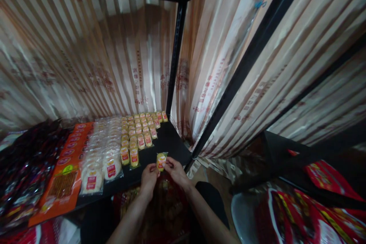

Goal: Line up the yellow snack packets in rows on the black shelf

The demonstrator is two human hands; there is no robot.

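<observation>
A small yellow snack packet [161,161] with a red label is held at the front edge of a black shelf [168,143]. My left hand [149,180] pinches its left lower corner and my right hand [175,172] pinches its right side, so both are closed on it. Just behind it lie rows of the same yellow packets [138,133], overlapping and running back toward the curtain.
Left of the yellow rows lie white packets [101,160], orange packets [67,167] and dark red packets [25,167]. A black shelf post [175,57] stands at the back corner. Striped curtain [85,57] hangs behind. Red bags [300,213] lie at lower right, more packets below the shelf.
</observation>
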